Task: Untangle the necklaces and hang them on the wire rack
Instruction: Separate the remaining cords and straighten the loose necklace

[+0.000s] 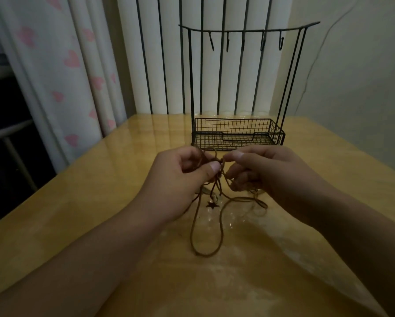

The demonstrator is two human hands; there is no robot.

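Note:
Brown cord necklaces (197,227) hang tangled between my hands, their loops trailing onto the wooden table (100,213). A small dark star pendant (212,205) dangles below the knot. My left hand (180,179) pinches the cords at the knot with thumb and fingers. My right hand (265,172) pinches the same knot from the right, its lower fingers curled around a strand. Behind them stands the black wire rack (237,133), with a mesh basket at the bottom and several bare hooks (244,42) along its top bar.
A curtain with pink hearts (61,72) hangs at the left beside the table edge. White vertical panels and a plain wall stand behind the rack.

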